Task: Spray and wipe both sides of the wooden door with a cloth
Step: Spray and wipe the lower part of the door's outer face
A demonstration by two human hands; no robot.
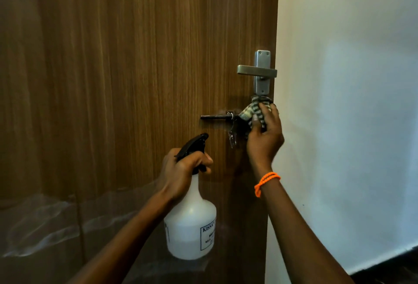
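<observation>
I read the right hand (264, 134) as the working one: its fingers are curled round a bunched striped cloth (253, 111), pressing it against the wooden door (113, 69) near the door's free edge. The cloth sits just below the steel lever handle (257, 72) and its backplate, touching the right end of a dark sliding bolt (216, 117) that runs horizontally away to the left of the grip. A key with a clear tag (233, 135) hangs just left of the palm, close enough to snag. The left hand (183, 170) is wrapped round the neck of the white spray bottle (191, 222), forefinger at the trigger, black nozzle (194, 143) aimed up and right — roughly toward the bolt and cloth. The bottle hangs below and left of the wiping hand, with some liquid visible in its lower part. The relation that matters: nearly all of the door face lies left of and above the cloth, its long axis vertical, while the white wall (350, 102) lies immediately right of the grip. My judgement — the hardware zone is in hand and the broad panel lies leftward, so strokes should travel left and along the grain. A cloudy film (45, 216) shows on the lower door, below and far left of both hands. The far side of the door is hidden, so I cannot judge it.
</observation>
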